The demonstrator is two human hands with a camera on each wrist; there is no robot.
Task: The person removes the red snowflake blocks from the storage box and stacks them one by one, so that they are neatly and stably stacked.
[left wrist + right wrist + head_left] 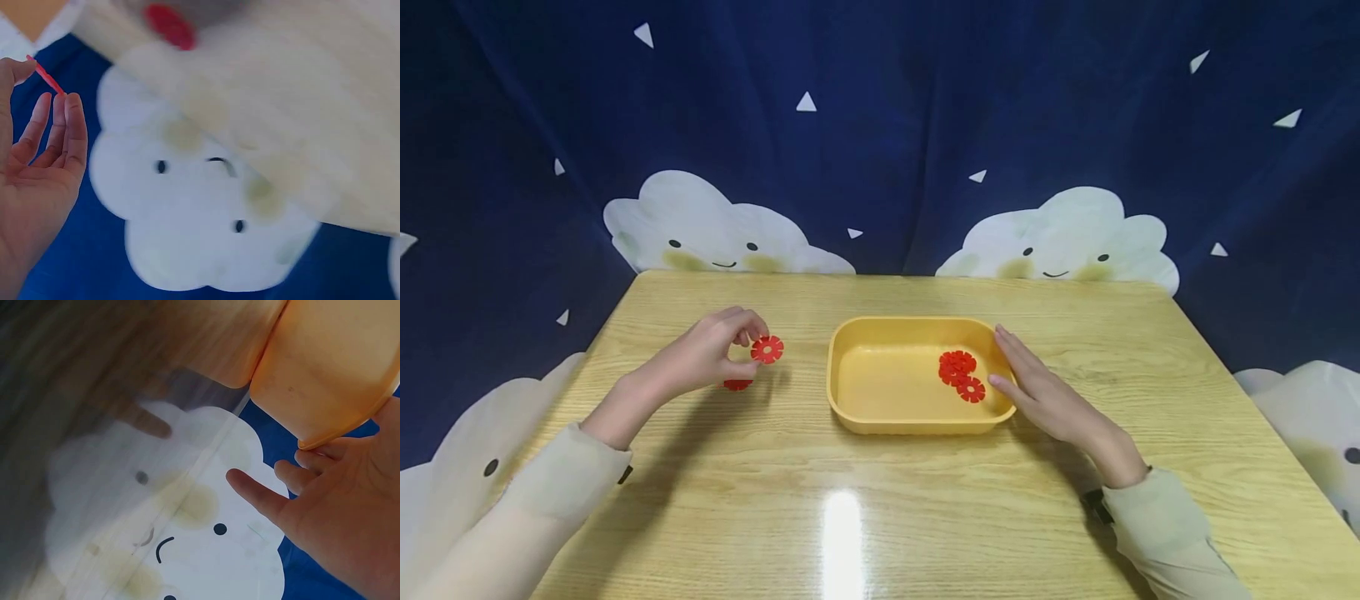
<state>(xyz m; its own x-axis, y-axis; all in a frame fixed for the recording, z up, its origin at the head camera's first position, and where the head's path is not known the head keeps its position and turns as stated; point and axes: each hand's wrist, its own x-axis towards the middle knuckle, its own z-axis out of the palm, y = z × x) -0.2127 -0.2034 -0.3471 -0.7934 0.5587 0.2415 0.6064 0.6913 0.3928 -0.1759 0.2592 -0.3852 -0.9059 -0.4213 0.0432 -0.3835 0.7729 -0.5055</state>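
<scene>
My left hand (715, 354) pinches a red flower-shaped disc (767, 349) between thumb and fingertips, a little above the wooden table (880, 517). Seen edge-on in the left wrist view, the same disc (45, 75) sits at the fingertips of my left hand (37, 162). Another red disc (738, 384) lies on the table just under that hand, and it shows blurred (169, 26) in the left wrist view. A yellow tray (850, 417) stands mid-table with three red discs (960, 374) at its right end. My right hand (1033, 383) rests with straight fingers against the tray's right wall (325, 369).
A dark blue cloth with white smiling clouds (1078, 233) hangs behind and around the table. Light glares off the wood near the front edge (842, 533). Beige sleeves (1165, 525) cover both forearms.
</scene>
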